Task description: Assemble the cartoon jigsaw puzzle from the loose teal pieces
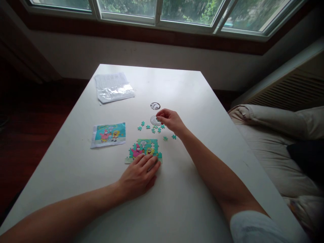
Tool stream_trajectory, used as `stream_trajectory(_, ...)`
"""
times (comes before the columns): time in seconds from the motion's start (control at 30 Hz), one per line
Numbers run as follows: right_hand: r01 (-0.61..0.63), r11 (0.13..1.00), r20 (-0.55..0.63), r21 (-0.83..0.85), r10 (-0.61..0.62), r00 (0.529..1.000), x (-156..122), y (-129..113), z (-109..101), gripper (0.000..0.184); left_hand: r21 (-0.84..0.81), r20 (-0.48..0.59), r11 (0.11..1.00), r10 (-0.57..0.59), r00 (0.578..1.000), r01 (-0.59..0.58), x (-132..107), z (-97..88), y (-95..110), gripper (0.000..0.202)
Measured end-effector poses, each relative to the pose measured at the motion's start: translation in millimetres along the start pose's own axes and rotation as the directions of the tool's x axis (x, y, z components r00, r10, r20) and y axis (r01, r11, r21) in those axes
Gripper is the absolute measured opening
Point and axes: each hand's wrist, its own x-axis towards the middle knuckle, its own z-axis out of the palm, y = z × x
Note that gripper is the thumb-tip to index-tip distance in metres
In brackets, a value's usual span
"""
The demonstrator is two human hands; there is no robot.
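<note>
A partly joined jigsaw puzzle (146, 145) with cartoon figures lies on the white table. Its top edge is uneven, and a gap shows at the right of the picture. My left hand (140, 172) rests flat on its lower edge, fingers stretched out and covering part of it. Beyond the puzzle, my right hand (170, 118) pinches a small teal puzzle piece (158, 119) above a round clear lid (153, 120). Several loose teal pieces (148, 127) are scattered between the lid and the puzzle, with one piece (173, 137) off to the right.
A reference picture (108, 135) of the same characters lies left of the puzzle. Farther back are a clear plastic bag over paper (115, 88) and a round shiny disc (155, 106). The white table (202, 195) ends near a beige couch (263, 145) on the right.
</note>
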Motion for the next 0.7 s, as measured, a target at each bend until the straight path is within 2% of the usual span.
stream_trajectory(0.17, 0.026, 0.972, -0.029, -0.234, -0.034, 0.999, -2, 13, 10, 0.013, -0.016, 0.024, 1.0, 0.022, 0.999, -0.022, 2, -4.0, -3, 0.043)
stream_trajectory(0.33, 0.115, 0.894, -0.043, -0.433, -0.148, 0.988, 1, 19, 28, 0.012, -0.02, 0.022, 1.0, 0.021, 1.0, -0.02, 2, -4.2, -5, 0.042)
stream_trajectory(0.5, 0.234, 0.735, 0.021, -0.637, -0.287, 0.958, 0, 19, 37, 0.015, -0.026, 0.016, 0.999, 0.021, 1.0, -0.021, 1, -2.0, -5, 0.042)
stream_trajectory(0.7, 0.279, 0.567, 0.14, -0.775, -0.276, 0.951, -17, 12, 38, 0.018, -0.041, 0.011, 0.999, 0.023, 1.0, -0.022, 2, -4.0, -6, 0.042)
